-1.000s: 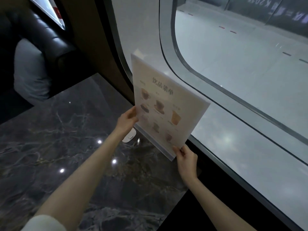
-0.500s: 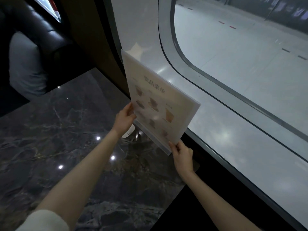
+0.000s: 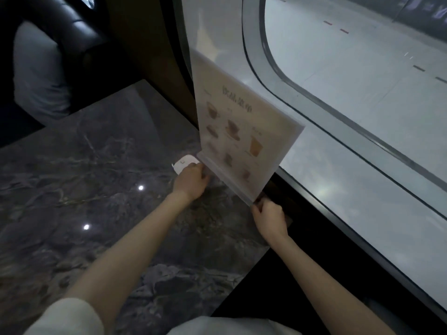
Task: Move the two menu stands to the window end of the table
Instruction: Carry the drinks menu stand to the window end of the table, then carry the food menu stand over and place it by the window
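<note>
A clear acrylic menu stand (image 3: 239, 131) with a pale drinks menu in it stands upright at the window edge of the dark marble table (image 3: 96, 189). My left hand (image 3: 192, 181) grips the left end of its base. My right hand (image 3: 269, 217) pinches the right end of the base, at the table's corner. Only one menu stand is in view.
A small white object (image 3: 183, 164) lies on the table just behind my left hand. A large curved window (image 3: 350, 81) runs along the right side. A dark leather seat (image 3: 72, 27) with a grey cushion (image 3: 36, 68) sits beyond the table's far edge.
Both hands have slid down from the menu's sides to its base, and the stand has come down onto the table by the window.
</note>
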